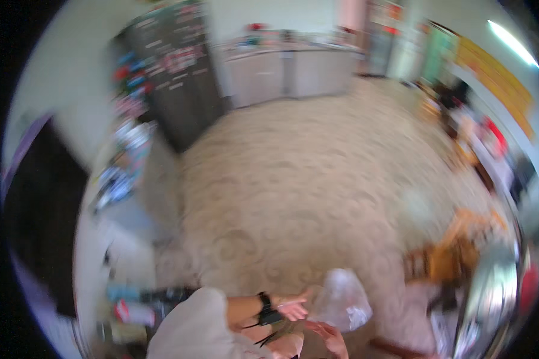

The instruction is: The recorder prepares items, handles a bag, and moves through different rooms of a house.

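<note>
A clear, puffed-out plastic bag is in front of my hands, above or on the patterned floor; blur hides which. My left hand reaches toward its left side with fingers spread, a black band on the wrist. Below the bag's near edge, my right hand has its fingers stretched out to the left. Both hands are close to the bag, but I cannot tell whether either touches it. Nothing shows between the fingers.
A dark tall cabinet or fridge stands at the far left, with low counters behind. A cluttered white table runs along the left. A wooden chair and a shiny-topped table are on the right.
</note>
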Tool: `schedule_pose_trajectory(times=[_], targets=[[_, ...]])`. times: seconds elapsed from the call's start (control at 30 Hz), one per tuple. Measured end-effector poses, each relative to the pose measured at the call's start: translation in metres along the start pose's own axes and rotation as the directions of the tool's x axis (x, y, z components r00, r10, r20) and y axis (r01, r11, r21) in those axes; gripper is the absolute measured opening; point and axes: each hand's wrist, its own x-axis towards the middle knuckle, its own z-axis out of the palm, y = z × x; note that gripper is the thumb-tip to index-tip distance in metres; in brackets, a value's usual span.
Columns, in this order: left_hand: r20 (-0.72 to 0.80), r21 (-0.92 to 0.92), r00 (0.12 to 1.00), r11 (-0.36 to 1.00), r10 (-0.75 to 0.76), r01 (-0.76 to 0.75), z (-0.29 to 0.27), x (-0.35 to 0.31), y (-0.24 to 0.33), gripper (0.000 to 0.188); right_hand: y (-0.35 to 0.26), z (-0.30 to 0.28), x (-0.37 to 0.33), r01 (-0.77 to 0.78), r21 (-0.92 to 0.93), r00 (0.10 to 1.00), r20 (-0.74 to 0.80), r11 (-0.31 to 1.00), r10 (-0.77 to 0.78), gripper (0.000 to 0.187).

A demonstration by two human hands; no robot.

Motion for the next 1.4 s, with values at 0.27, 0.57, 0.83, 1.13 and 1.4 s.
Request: schedule_pose_trajectory(times=[0.27,0.57,0.83,1.13,1.4], targets=[[0.068,0.56,0.473,0.358,0.879,-0.747,0.047,-0.007,0.021,0.051,-0.097,0.04,0.027,0.069,-0.586,0.886,0.408,0.807,0.22,0.024],[-0.827,0.383,-0.046,0.501,0.561,-0.776,0.113,-0.151,0.014,0.02,-0.135,0.058,0.093,0.204,-0.822,0.61,0.532,0.531,0.588,0.029],[-0.909,0.248,-0.059,0.42,0.414,-0.873,0.099,-0.191,-0.067,0.023,-0.146,0.175,0.095,0.294,-0.481,0.806,0.589,0.826,0.056,0.069],[-0.853,0.415,-0.197,0.399,0.484,-0.818,0.033,-0.244,-0.089,0.019,-0.13,0.246,0.171,0.733,-0.458,0.533,0.846,0.502,-0.005,0.028],[-0.973,0.067,-0.06,0.026,0.224,-0.997,-0.035,-0.359,-0.024,0.021,-0.167,0.282,0.233,0.383,-0.363,0.826,0.547,0.849,-0.139,0.008]])
